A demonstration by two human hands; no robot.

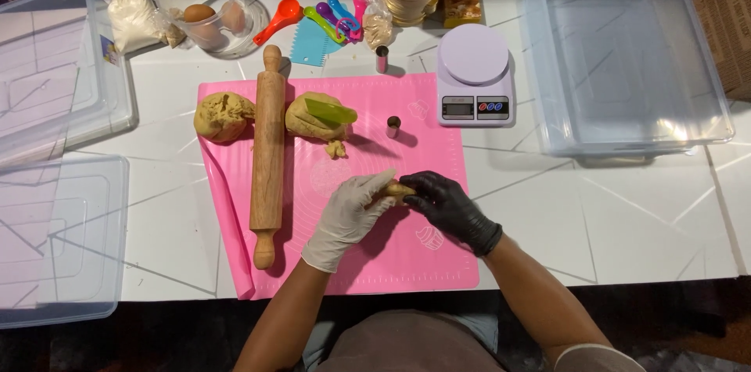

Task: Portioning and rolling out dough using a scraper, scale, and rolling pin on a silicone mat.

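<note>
Both the left hand [348, 215] and right hand [446, 204] grasp one small dough piece [395, 189], probably shaping it; two big dough lumps [224, 116] lie untouched.

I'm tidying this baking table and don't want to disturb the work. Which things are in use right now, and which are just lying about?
In use:
- small dough piece, held between left hand and right hand
- pink mat under the hands

Lying about:
- rolling pin
- two dough lumps, one bearing a green scraper
- kitchen scale
- measuring spoons
- clear tub
</note>
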